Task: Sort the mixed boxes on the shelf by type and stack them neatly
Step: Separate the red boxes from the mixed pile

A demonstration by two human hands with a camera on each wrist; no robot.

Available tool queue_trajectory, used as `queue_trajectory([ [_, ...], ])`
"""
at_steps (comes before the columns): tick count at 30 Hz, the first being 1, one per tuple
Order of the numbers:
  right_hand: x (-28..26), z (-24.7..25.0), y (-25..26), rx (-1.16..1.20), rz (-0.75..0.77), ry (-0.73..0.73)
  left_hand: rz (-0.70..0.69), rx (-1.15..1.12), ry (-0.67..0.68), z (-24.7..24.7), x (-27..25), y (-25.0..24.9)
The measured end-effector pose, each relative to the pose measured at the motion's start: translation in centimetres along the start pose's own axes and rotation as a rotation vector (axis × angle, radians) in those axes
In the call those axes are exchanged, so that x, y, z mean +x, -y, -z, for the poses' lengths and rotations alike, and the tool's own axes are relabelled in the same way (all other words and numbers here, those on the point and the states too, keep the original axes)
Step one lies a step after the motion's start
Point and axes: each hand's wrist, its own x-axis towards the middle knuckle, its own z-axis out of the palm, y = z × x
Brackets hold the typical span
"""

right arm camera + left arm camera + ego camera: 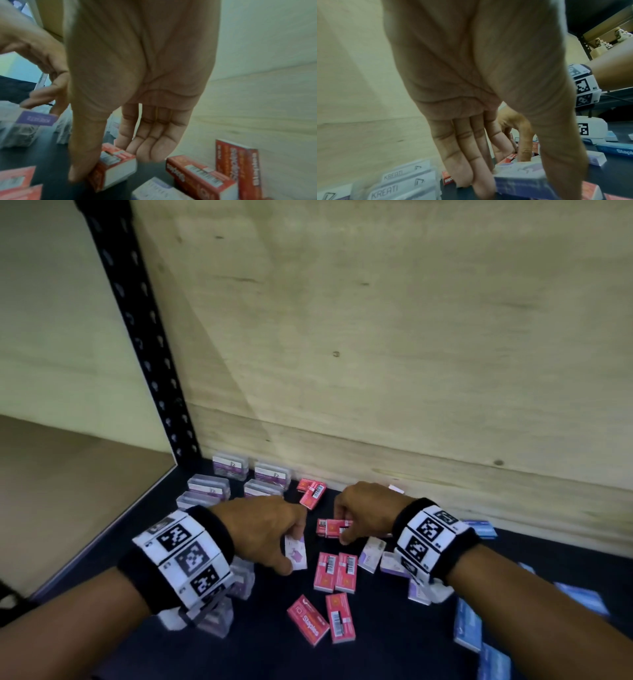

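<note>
Mixed small boxes lie on a dark shelf (394, 645). My left hand (293, 549) pinches a white and purple box (297, 554) between thumb and fingers; the left wrist view shows that box (520, 174) under the same grip. My right hand (340, 527) grips a red staples box (330, 527) at mid-shelf, thumb in front and fingers behind, as the right wrist view shows on the red box (116, 163). Clear purple-labelled boxes (236, 470) stand grouped at the back left. Red boxes (335, 571) lie in pairs before my hands.
A plywood back wall (411, 371) closes the shelf, and a black perforated post (144, 337) stands at the left. Blue boxes (467, 625) lie along the right edge. More white and purple boxes (373, 554) sit under my right wrist, red ones (311, 491) by the wall.
</note>
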Motion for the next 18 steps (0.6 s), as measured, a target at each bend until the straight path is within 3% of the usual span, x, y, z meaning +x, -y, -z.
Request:
queue_trajectory([
  [6, 0.1, 0.3, -0.2, 0.100, 0.020, -0.061, -0.018, -0.018, 0.002, 0.1, -0.3, -0.4],
  [9, -1.7, 0.9, -1.8, 0.151, 0.000, 0.041, -0.025, -0.027, -0.003, 0.3, 0.0, -0.7],
  [13, -3.7, 0.3, -2.7, 0.039, 0.019, 0.203, -0.041, -0.031, 0.011, 0.3, 0.5, -1.3],
  [18, -4.5, -1.2, -2.3, -0.050, 0.026, 0.135, -0.072, -0.030, 0.017, 0.3, 0.9, -2.2],
])
